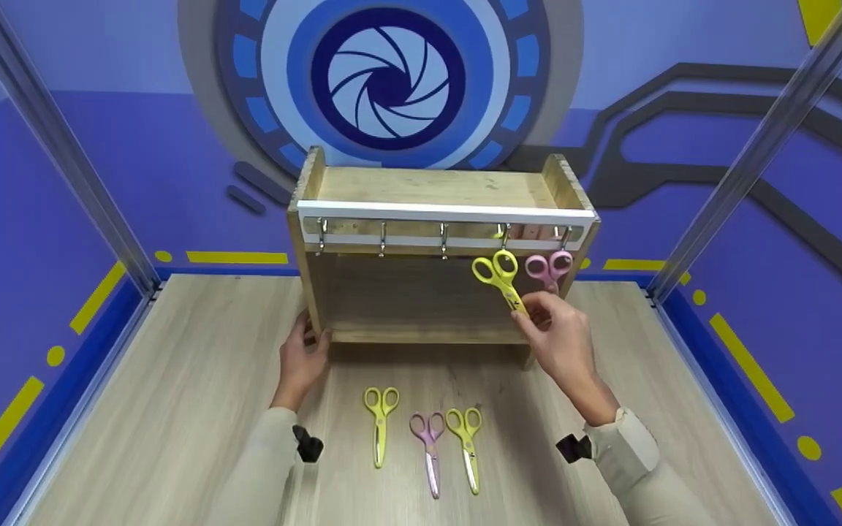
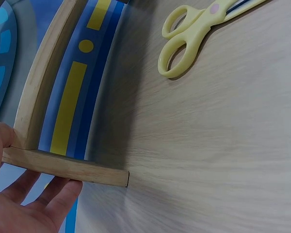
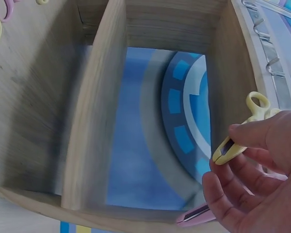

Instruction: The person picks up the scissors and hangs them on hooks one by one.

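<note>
My right hand [image 1: 561,337] pinches yellow-handled scissors [image 1: 511,298] by the blade end, thumb against fingers. Their finger loops point up, right by the fourth hook [image 1: 505,235] of the white rail [image 1: 406,212]. Pink scissors [image 1: 551,280] hang at the rightmost hook, partly behind my right hand; their blade end [image 3: 196,215] shows below the fingers in the right wrist view. Low on the left side of the wooden shelf [image 1: 435,186], my left hand [image 1: 304,359] grips the side panel [image 2: 68,166], thumb on one face and fingers on the other.
Yellow scissors [image 1: 380,424], pink scissors [image 1: 430,447] and another yellow pair [image 1: 468,442] lie on the wood-grain table [image 1: 194,409] before the shelf. Three more hooks line the rail's left part. Blue printed walls [image 1: 136,168] and metal posts [image 1: 750,139] enclose the table.
</note>
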### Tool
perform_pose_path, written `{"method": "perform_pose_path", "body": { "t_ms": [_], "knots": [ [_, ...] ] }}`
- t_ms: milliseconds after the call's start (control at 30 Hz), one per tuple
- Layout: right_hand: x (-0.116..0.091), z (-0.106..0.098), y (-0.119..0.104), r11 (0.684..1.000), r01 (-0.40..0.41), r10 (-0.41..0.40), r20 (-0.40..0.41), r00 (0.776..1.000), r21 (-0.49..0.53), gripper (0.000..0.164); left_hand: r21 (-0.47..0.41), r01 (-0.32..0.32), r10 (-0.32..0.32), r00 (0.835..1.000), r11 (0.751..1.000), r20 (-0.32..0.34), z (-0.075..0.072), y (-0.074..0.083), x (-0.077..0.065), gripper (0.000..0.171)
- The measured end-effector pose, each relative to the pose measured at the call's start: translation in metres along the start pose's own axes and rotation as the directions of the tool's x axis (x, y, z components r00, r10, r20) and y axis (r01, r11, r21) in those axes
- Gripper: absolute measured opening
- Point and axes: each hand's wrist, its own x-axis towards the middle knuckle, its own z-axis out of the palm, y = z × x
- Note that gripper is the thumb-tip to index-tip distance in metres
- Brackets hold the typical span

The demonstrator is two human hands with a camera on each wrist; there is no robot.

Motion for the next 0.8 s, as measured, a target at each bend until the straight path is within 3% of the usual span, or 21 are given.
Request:
{"method": "perform_pose_path", "body": {
  "t_ms": [800],
  "knots": [
    [0.009, 0.033, 0.002, 0.999, 0.010, -0.009, -0.039, 0.999, 0.039, 0.011, -0.024, 0.005, -0.005, 1.000, 1.000, 0.022, -0.001, 0.001, -0.001, 0.059]
  ]
}}
